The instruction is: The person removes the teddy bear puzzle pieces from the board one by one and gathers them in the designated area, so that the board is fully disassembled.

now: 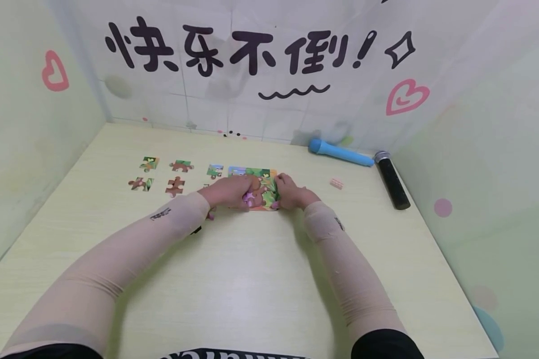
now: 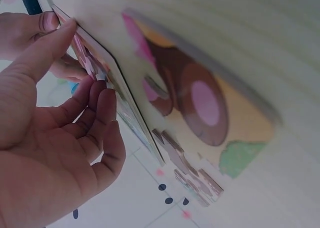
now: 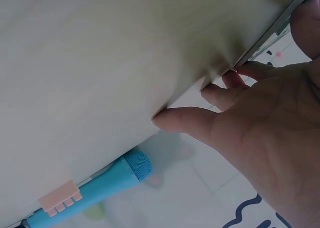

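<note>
My left hand [image 1: 231,192] reaches over the puzzle board [image 1: 269,172], which shows a brown bear on green. Its thumb and curved fingers pinch a pink-and-brown puzzle piece [image 2: 86,56] close over the board; much of that piece is hidden by the fingers. At the board's right edge is my right hand [image 1: 289,192], fingers stretched with tips on the table and the thumb at the board's rim. A loose puzzle piece [image 2: 200,98] with a brown and pink ear lies beside the board, below my left wrist.
Several loose puzzle pieces [image 1: 175,186] lie in rows left of the board. A blue toy microphone [image 1: 343,153] rests along the back wall, with a black microphone [image 1: 392,180] at the right edge. Between them and my right hand sits a small pink object [image 1: 336,183].
</note>
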Demonstrator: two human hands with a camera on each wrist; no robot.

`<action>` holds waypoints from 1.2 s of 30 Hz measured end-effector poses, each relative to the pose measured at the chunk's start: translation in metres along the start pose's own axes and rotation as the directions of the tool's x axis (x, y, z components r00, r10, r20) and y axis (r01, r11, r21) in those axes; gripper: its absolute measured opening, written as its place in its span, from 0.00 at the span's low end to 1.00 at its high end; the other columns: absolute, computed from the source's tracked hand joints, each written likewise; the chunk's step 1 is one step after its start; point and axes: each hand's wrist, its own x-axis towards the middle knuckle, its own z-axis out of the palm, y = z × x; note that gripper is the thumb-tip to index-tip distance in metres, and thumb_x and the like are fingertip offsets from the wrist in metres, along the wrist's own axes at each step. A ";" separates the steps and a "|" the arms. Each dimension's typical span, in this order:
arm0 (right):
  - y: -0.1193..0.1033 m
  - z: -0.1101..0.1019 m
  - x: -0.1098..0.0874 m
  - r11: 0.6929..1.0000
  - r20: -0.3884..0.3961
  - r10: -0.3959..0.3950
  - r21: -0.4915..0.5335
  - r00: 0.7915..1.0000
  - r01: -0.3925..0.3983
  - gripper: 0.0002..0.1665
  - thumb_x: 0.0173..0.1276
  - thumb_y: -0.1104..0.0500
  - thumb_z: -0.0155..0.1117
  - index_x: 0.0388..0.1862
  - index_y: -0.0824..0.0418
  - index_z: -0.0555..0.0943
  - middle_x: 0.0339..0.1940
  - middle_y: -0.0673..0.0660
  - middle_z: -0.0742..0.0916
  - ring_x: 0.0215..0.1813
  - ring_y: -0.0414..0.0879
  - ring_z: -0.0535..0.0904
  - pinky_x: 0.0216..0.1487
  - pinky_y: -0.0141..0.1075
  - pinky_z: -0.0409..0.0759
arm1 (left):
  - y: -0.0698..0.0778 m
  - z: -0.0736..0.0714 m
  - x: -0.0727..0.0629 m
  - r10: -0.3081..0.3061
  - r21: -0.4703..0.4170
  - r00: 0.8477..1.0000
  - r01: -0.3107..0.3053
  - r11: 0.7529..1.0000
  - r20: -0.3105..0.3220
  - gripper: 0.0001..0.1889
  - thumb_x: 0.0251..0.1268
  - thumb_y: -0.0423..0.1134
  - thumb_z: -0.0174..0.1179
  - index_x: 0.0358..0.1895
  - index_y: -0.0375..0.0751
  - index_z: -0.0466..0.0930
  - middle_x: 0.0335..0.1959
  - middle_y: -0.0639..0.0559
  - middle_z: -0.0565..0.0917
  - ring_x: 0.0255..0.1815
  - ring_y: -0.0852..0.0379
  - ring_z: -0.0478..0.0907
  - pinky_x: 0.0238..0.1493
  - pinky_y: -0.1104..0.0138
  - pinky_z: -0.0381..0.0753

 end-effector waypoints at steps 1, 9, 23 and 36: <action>0.000 0.000 0.000 1.000 -0.005 -0.005 -0.003 1.000 0.005 0.54 0.74 0.48 0.64 0.83 0.64 0.45 0.83 0.64 0.49 0.83 0.57 0.41 0.71 0.74 0.48 | 0.000 0.000 0.000 0.000 -0.007 1.000 0.000 1.000 -0.001 0.13 0.64 0.37 0.70 0.39 0.37 0.72 0.28 0.51 0.72 0.33 0.54 0.72 0.34 0.63 0.70; 0.005 -0.004 0.000 0.998 -0.036 -0.030 -0.055 0.999 0.028 0.54 0.72 0.46 0.67 0.83 0.65 0.49 0.82 0.65 0.54 0.81 0.60 0.50 0.73 0.67 0.55 | -0.001 0.001 0.004 0.005 -0.053 1.000 -0.006 0.999 -0.008 0.16 0.62 0.36 0.72 0.41 0.36 0.72 0.34 0.45 0.76 0.36 0.52 0.73 0.38 0.64 0.73; 0.001 0.003 -0.009 0.996 -0.035 -0.033 -0.086 0.999 0.030 0.53 0.72 0.46 0.67 0.82 0.65 0.51 0.81 0.65 0.56 0.80 0.60 0.52 0.74 0.61 0.58 | 0.004 0.009 -0.006 -0.067 0.018 0.997 0.068 0.998 -0.039 0.15 0.55 0.36 0.76 0.37 0.39 0.78 0.29 0.52 0.77 0.33 0.55 0.73 0.35 0.64 0.73; 0.000 0.002 -0.009 0.982 -0.025 -0.093 -0.165 0.995 0.088 0.54 0.72 0.45 0.66 0.81 0.70 0.50 0.80 0.69 0.56 0.78 0.64 0.56 0.76 0.56 0.59 | 0.005 0.010 -0.010 -0.123 -0.044 0.991 0.120 0.992 -0.058 0.16 0.54 0.35 0.77 0.39 0.38 0.76 0.28 0.52 0.73 0.37 0.52 0.73 0.37 0.63 0.70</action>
